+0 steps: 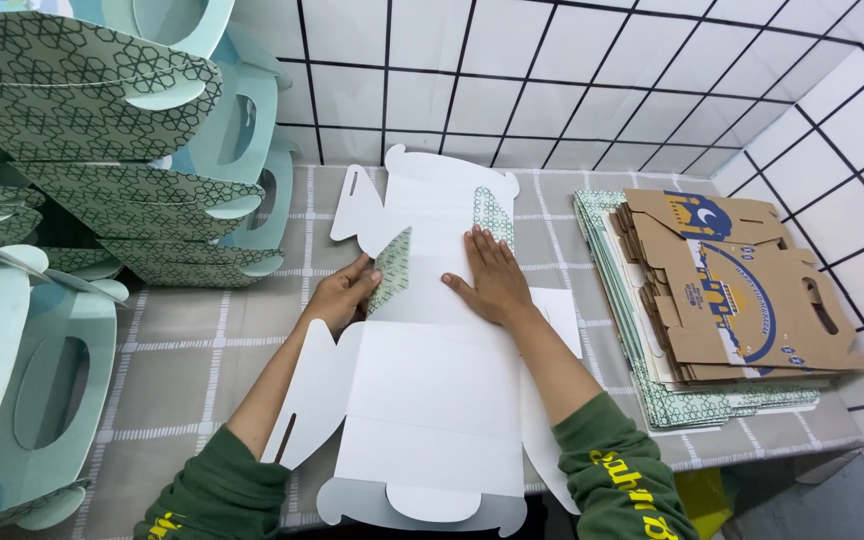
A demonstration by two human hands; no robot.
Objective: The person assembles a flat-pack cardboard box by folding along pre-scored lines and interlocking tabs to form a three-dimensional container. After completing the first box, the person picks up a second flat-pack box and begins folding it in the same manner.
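Observation:
A flat die-cut cardboard box blank [432, 390] lies white side up on the table in front of me, running from the near edge to the far wall. My left hand [340, 296] pinches a side flap [389, 268] and folds it inward, so its green patterned face shows. My right hand [493, 280] presses flat, fingers together, on the middle of the blank. Just beyond its fingertips another folded-in flap [493, 216] shows the same green pattern.
A pile of flat blanks [722, 290], brown printed card on top of green patterned ones, lies at the right. Assembled mint-green handled boxes [102, 130] stack high along the left. The checked tablecloth [192, 330] meets a white tiled wall [552, 70] behind.

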